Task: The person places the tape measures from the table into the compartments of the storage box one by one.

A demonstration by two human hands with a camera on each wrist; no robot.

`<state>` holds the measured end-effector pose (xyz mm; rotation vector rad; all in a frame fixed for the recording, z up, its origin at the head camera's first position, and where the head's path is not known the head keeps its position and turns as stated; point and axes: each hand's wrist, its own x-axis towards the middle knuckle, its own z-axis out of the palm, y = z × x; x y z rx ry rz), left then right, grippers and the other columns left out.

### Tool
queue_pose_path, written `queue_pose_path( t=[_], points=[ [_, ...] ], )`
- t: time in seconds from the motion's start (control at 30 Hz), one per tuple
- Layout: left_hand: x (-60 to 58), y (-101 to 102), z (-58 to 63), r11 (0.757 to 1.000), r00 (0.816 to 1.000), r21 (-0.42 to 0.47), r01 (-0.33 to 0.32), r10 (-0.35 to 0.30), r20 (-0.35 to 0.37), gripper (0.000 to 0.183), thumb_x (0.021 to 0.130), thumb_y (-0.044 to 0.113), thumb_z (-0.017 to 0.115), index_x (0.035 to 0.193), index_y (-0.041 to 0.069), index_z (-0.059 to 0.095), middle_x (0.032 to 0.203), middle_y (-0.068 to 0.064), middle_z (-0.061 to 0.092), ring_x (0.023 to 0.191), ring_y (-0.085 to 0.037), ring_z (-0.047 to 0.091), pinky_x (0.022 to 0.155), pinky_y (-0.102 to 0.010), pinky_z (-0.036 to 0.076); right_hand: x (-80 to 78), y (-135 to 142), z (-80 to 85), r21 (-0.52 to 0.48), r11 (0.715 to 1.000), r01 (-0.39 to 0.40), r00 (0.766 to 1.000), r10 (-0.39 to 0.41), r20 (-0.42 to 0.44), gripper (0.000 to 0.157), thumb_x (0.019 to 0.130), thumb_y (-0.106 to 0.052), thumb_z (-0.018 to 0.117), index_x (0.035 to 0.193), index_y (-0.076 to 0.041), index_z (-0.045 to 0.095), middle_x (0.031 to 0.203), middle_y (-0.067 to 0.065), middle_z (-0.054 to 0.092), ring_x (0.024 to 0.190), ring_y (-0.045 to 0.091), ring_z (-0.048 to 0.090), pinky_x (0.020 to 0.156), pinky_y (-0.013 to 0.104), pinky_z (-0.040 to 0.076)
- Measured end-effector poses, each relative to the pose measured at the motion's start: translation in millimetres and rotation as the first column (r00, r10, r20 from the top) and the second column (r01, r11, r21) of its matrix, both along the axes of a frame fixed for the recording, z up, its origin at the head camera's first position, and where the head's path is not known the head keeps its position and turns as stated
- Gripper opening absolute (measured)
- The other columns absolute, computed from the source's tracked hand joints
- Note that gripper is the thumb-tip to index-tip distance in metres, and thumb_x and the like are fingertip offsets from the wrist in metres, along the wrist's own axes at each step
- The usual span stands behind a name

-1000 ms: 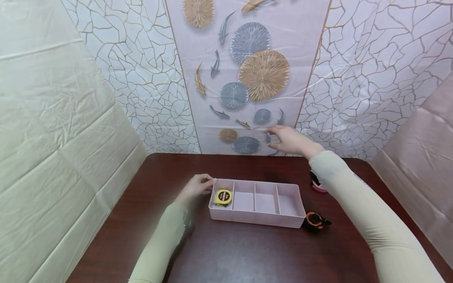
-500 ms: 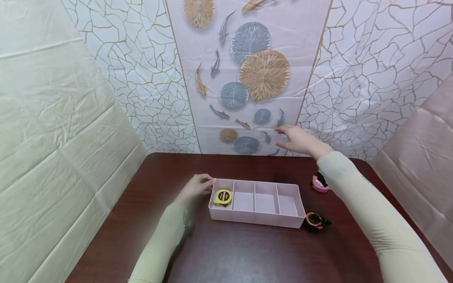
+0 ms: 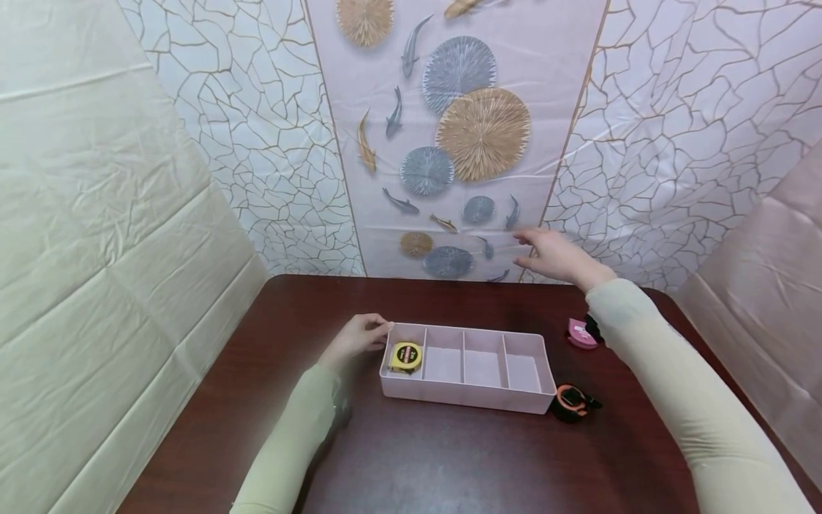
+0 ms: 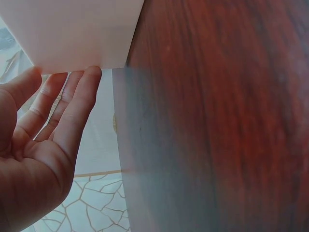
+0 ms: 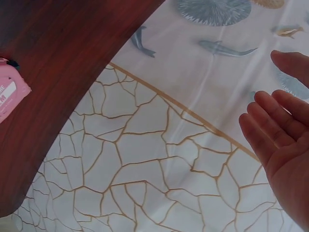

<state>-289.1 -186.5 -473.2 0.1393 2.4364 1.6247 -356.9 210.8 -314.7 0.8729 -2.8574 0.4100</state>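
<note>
My left hand (image 3: 354,340) holds the far left corner of a pale pink divided box (image 3: 469,395). In the left wrist view, the left hand's thumb and fingertips meet the edge of the box wall (image 4: 82,34). A yellow tape measure (image 3: 406,357) lies in the leftmost compartment. My right hand (image 3: 555,255) hovers above the table's far edge with thumb and fingers spread apart, holding nothing. On the table below the right forearm lies a pink tape measure (image 3: 581,334), partly hidden by the sleeve. A black and orange tape measure (image 3: 571,402) sits by the box's right end.
The dark reddish-brown table (image 3: 443,464) has rounded far corners. A patterned cloth wall (image 3: 289,143) rises behind its far edge. Pale cloth sides (image 3: 128,285) flank the table left and right.
My right hand has drifted to the right, uncovering more of the pink tape measure. The left hand keeps its place at the box, which has not moved on the table.
</note>
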Motion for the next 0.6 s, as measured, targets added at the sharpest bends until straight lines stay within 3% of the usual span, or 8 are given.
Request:
queue_pose_path(
  t=[0.2, 0.43, 0.6],
  points=[
    [0.1, 0.0, 0.7, 1.0, 1.0, 0.002, 0.006, -0.006, 0.0, 0.022, 0.1, 0.023, 0.065, 0.105, 0.002, 0.069, 0.103, -0.012, 0.069, 0.094, -0.024, 0.069, 0.084, -0.038, 0.061, 1.2, 5.9, -2.7, -0.022, 0.999, 0.028, 0.999, -0.028, 0.023, 0.056, 0.096, -0.017, 0.066, 0.14, 0.012, 0.047, 0.129, 0.035, 0.057, 0.12, 0.048, 0.055, 0.104, 0.06, 0.044],
    [0.0, 0.2, 2.0, 1.0, 1.0, 0.008, 0.012, -0.012, -0.007, 0.022, 0.1, 0.023, 0.066, 0.105, 0.001, 0.069, 0.103, -0.012, 0.069, 0.095, -0.024, 0.069, 0.084, -0.038, 0.061, 0.4, 17.2, -10.4, -0.011, 0.999, 0.041, 0.999, -0.041, -0.005, 0.051, 0.095, -0.015, 0.067, 0.133, 0.015, 0.052, 0.122, 0.035, 0.06, 0.115, 0.048, 0.057, 0.1, 0.06, 0.046],
    [-0.3, 0.1, 1.2, 1.0, 1.0, 0.006, 0.008, -0.008, 0.005, 0.022, 0.1, 0.023, 0.066, 0.105, 0.002, 0.069, 0.102, -0.012, 0.069, 0.094, -0.024, 0.069, 0.084, -0.038, 0.061, 1.0, 25.7, -19.2, -0.03, 0.998, 0.053, 0.998, -0.052, 0.029, 0.049, 0.095, -0.014, 0.065, 0.132, 0.015, 0.052, 0.123, 0.036, 0.059, 0.116, 0.05, 0.056, 0.101, 0.061, 0.045]
  ],
)
